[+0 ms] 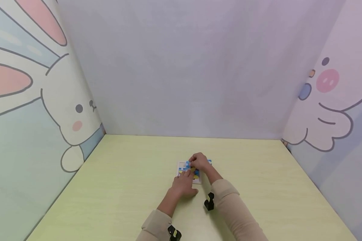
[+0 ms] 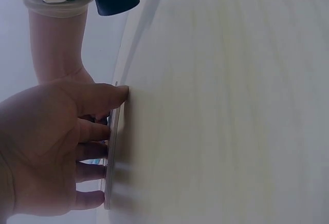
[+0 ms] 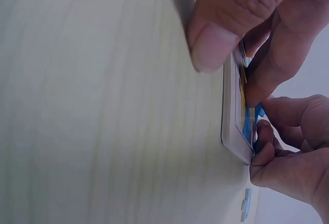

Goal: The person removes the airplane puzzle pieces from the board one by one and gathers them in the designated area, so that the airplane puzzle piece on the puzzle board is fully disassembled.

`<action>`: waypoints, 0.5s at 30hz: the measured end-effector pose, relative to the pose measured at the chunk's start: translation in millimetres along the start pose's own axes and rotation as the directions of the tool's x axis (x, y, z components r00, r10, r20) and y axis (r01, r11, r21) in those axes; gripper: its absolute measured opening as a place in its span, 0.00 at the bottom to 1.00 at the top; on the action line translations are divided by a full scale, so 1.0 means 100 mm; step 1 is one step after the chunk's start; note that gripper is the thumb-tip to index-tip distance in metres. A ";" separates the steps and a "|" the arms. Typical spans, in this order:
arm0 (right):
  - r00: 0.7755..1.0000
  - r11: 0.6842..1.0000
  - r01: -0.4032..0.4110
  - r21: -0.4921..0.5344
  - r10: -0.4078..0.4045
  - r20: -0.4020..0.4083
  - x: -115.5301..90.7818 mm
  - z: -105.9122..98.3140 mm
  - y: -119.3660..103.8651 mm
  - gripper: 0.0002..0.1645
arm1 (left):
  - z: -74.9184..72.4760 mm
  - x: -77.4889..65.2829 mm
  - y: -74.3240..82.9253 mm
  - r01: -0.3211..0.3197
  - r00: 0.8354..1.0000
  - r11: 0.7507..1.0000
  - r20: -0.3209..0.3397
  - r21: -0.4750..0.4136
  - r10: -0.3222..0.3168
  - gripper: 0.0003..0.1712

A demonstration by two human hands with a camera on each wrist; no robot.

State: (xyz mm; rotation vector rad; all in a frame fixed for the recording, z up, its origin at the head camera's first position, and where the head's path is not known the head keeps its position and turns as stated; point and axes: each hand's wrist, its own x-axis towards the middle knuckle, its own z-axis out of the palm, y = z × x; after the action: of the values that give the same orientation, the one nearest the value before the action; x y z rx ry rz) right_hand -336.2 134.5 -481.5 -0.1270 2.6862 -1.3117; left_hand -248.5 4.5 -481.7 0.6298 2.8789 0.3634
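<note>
A small jigsaw puzzle in a white frame (image 1: 197,182), printed in blue and yellow, lies flat on the table. My left hand (image 1: 182,184) rests on its near part with fingers reaching over the picture and thumb out to the side; in the left wrist view, those fingers (image 2: 92,171) extend to the board's edge. At the far side of the puzzle, my right hand (image 1: 200,161) pinches a blue puzzle piece (image 3: 261,112) between thumb and fingers, close over the board. Part of the picture is hidden under both hands.
A loose blue puzzle piece (image 1: 209,161) lies just beyond the right hand. The pale yellow table (image 1: 123,187) carries the board and runs back to a plain curtain wall (image 1: 181,83). Black wrist cameras (image 1: 209,202) sit on both sleeves.
</note>
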 end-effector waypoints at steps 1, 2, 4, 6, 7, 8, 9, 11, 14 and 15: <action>1.000 1.000 0.003 -0.007 -0.003 0.006 0.00 -0.01 0.00 0.04 | 0.00 0.00 0.00 0.000 1.000 1.000 0.000 0.003 0.000 0.43; 1.000 1.000 0.008 -0.015 -0.008 0.013 0.00 -0.01 0.00 0.03 | 0.00 0.01 0.00 0.001 1.000 1.000 0.000 0.006 -0.001 0.43; 0.999 0.999 0.022 -0.034 -0.021 0.030 0.00 -0.02 0.00 0.02 | 0.00 0.01 0.01 0.005 1.000 1.000 0.004 0.009 -0.005 0.43; 0.998 0.997 0.044 -0.063 -0.041 0.051 0.00 -0.04 0.01 0.02 | 0.00 0.01 0.01 0.007 1.000 1.000 0.006 0.010 -0.007 0.43; 0.997 0.995 0.059 -0.081 -0.054 0.062 0.00 -0.04 0.01 0.02 | 0.01 0.01 0.01 0.009 1.000 1.000 0.008 0.008 -0.009 0.43; 0.995 0.992 0.074 -0.099 -0.067 0.072 0.00 -0.05 0.02 0.02 | 0.01 0.01 0.01 0.011 1.000 1.000 0.009 0.006 -0.011 0.43; 0.993 0.990 0.088 -0.114 -0.079 0.082 0.00 -0.05 0.03 0.02 | 0.01 0.01 0.01 0.012 1.000 1.000 0.008 0.004 -0.012 0.42; 0.989 0.984 0.116 -0.135 -0.102 0.105 0.01 -0.07 0.04 0.04 | 0.00 0.01 0.01 0.013 1.000 1.000 0.006 -0.003 -0.013 0.42; 0.982 0.978 0.154 -0.142 -0.135 0.136 0.02 -0.09 0.05 0.06 | -0.01 0.00 0.02 0.012 1.000 1.000 0.002 -0.010 -0.012 0.42; 0.979 0.976 0.166 -0.141 -0.145 0.145 0.03 -0.09 0.05 0.06 | -0.01 0.00 0.02 0.010 1.000 1.000 0.001 -0.013 -0.010 0.42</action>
State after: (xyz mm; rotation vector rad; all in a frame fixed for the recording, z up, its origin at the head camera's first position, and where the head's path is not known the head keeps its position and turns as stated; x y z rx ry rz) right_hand -340.3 144.8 -480.2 -0.4358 2.7042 -1.0905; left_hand -247.7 5.9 -480.1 0.6133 2.8752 0.3804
